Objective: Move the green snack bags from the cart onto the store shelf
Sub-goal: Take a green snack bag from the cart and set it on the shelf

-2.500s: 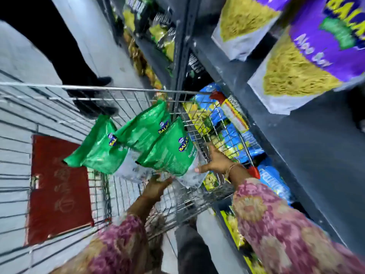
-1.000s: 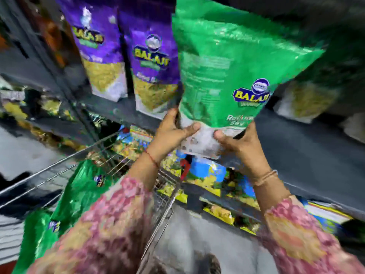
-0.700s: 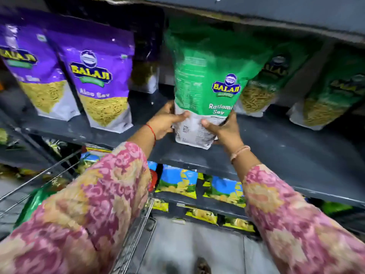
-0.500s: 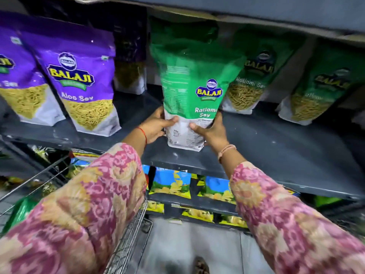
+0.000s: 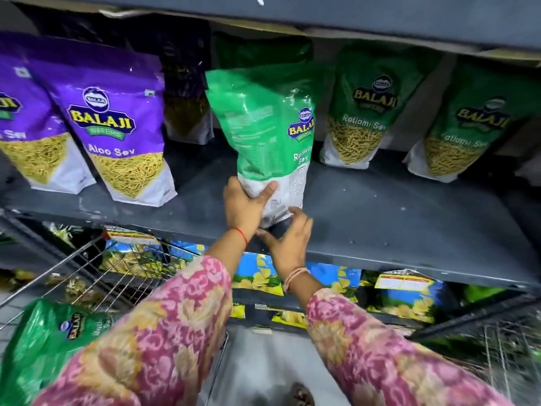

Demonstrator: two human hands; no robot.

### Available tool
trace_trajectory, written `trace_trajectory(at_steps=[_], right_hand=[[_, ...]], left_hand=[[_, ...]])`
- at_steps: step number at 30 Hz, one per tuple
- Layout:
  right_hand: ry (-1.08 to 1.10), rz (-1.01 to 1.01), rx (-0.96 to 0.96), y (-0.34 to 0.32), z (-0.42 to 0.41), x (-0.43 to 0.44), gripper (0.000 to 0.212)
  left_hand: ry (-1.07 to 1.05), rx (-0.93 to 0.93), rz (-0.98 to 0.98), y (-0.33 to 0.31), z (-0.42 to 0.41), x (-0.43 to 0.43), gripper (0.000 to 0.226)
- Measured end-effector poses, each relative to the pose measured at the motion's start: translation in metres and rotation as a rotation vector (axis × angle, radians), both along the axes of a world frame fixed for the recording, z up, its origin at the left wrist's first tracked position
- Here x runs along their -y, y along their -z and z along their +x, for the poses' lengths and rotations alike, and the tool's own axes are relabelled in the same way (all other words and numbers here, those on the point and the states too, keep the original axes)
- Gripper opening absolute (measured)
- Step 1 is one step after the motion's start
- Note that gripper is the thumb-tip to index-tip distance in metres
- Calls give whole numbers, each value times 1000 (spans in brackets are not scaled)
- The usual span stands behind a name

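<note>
The green snack bag now stands upright on the grey store shelf, its pale bottom end near the shelf's front edge, and it has been turned since half a second ago: the printed back panel faces the camera and the Balaji logo has swung round to the bag's right edge, where earlier the logo sat near the middle. The left hand is still clamped round the bag's lower left corner, thumb across the white part and fingers behind it. The right hand has let go; a moment ago it pinched the bag's lower right side, and now it hangs open just below the bag's base with fingers spread, the fingertips close to the bottom edge, though whether they touch it cannot be told. To the right of the held bag, two more green Ratlami Sev bags lean at the back of the shelf, and to its left stand purple Aloo Sev bags. Below the shelf and to the left, the wire cart holds another green bag, now showing larger than before at the lower left. Blue and yellow packets fill the lower shelf under the hands.
</note>
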State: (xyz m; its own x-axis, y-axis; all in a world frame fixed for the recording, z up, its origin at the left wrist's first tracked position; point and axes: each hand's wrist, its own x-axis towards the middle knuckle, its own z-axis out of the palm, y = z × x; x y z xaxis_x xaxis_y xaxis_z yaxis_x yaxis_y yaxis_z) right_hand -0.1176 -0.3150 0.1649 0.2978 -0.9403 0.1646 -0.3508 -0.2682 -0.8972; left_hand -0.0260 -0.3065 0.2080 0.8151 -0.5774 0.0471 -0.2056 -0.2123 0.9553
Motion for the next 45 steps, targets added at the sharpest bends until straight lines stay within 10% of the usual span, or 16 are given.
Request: trace_trajectory(at_steps=[4,9,14,21,26,31,35,39,45], right_hand=[[62,85,-27,1,8,9,46],[-5,202,102,-12,-11,27,73],[-184,256,102,-10,-27,67,68],[-308,403,48,-16,-37,98,50],[-325,356,-23,-7,-37,98,49],[-245,293,-14,10,-37,88,67],[5,98,-47,21,-39,42,81],[23,-125,-72,37,-30,-35,79],[-252,-300,-244,70,46,-122,72]], left_hand=[[-80,103,-53,11,-46,-8,79],[-31,123,-181,17,-82,-26,48],[-275,-261,-200,13,-35,-8,49],[218,-446,7,35,6,-16,73],[280,-452,67,47,2,-13,115],[291,-524,106,48,11,-7,110],[177,-299,-41,33,5,-47,61],[-34,3,38,75,12,-137,70],[-514,-242,299,149,52,-276,68]])
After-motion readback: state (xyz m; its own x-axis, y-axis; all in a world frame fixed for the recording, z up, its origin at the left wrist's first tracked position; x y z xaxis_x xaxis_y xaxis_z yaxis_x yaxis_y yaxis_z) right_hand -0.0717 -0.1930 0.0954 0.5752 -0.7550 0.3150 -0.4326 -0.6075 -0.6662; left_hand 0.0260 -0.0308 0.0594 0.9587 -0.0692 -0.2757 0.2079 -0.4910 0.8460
